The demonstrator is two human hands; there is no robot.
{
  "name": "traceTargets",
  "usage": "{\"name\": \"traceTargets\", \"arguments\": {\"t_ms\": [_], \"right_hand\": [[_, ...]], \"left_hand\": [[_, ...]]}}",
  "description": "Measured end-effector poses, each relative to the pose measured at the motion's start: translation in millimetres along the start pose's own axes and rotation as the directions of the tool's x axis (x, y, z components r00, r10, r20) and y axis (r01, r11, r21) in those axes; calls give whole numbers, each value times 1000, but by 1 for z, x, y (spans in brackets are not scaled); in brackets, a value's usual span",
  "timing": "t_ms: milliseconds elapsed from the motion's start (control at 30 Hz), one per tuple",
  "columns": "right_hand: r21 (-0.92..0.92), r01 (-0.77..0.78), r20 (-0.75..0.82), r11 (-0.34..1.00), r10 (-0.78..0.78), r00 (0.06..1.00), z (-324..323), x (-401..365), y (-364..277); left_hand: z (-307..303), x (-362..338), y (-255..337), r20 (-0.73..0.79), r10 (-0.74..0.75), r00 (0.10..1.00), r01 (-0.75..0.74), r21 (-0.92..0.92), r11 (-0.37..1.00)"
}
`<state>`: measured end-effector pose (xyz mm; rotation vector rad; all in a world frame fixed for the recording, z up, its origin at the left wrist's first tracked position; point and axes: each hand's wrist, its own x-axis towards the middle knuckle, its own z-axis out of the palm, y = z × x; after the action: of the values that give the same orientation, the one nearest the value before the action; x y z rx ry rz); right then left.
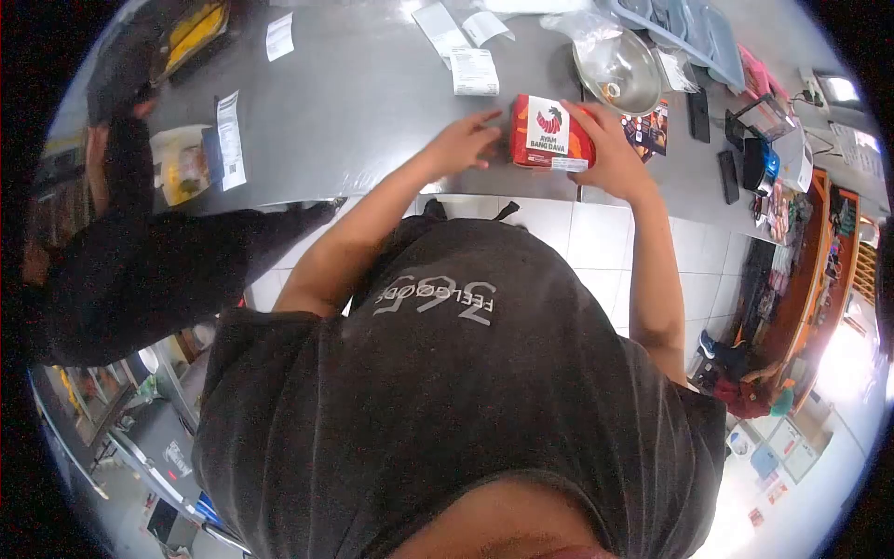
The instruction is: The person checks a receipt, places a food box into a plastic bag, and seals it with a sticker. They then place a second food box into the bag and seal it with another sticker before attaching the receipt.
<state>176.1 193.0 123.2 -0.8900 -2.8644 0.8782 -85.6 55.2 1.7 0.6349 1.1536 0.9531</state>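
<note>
A red food box [530,140] with a white label reading "AYAM BANG DAVA" sits on the steel counter near its front edge. My right hand [611,156] grips the box's right end, fingers over the top corner and thumb low at the near side. To the left of the box is my left hand [458,145], its fingers apart and holding nothing, with a small gap to the box. Beyond the box lies a printed receipt [475,73]. A printed card [647,130] lies just right of my right hand, partly under a metal bowl [626,74].
More paper slips [279,37] and a long receipt [231,140] lie on the steel counter [345,112]. A blue tray [684,33] stands at the back right, near black devices [698,115]. Another person in dark clothes [158,289] is at the left, close to a container of yellow food [194,39].
</note>
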Motion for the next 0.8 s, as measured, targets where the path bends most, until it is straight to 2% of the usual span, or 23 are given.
{"name": "traceTargets", "arguments": {"t_ms": [67,167,200,233,267,300,367,400,500,567,600,633,700,733,800], "right_hand": [[7,41,-69,999,-40,997,-7,-8,1],[-41,21,-99,999,-25,995,-13,-19,16],[-38,6,-98,999,-9,995,-12,-19,23],[-37,-8,-101,999,5,995,-12,-21,30],[-2,-32,-81,999,31,996,-15,-27,36],[148,-62,-128,987,81,988,-18,-28,41],[441,-85,-202,893,191,961,-17,-32,57],[452,-117,-317,884,281,906,-15,-34,63],[471,-432,-222,769,578,785,32,-27,123],[460,-336,-277,822,492,825,29,-27,101],[606,-296,-204,739,503,840,35,-28,120],[661,-317,-140,680,527,838,21,-27,122],[753,-358,-9,552,553,833,-21,-28,128],[739,-276,-98,614,503,859,-40,-27,128],[786,-189,-91,589,412,907,-63,-24,160]], "left_hand": [[32,-15,19,1,-35,999,35,-13,999],[61,-8,24,41,91,995,-96,138,986],[69,-1,19,-9,206,978,-195,281,940],[69,4,14,3,222,975,-214,284,935],[70,10,12,17,242,970,-237,287,928],[72,15,14,30,264,964,-261,288,921],[69,20,10,3,246,969,-236,295,926],[68,22,11,-15,239,971,-223,299,928],[76,6,42,-94,21,995,-1,207,978],[70,11,36,-94,56,994,-24,305,952],[67,11,41,-104,44,994,-4,358,934],[69,10,52,-113,30,993,19,411,911],[69,21,73,-278,174,945,8,551,834],[60,38,83,-327,273,905,-6,631,776],[51,78,117,-354,491,796,-42,777,628]]}}
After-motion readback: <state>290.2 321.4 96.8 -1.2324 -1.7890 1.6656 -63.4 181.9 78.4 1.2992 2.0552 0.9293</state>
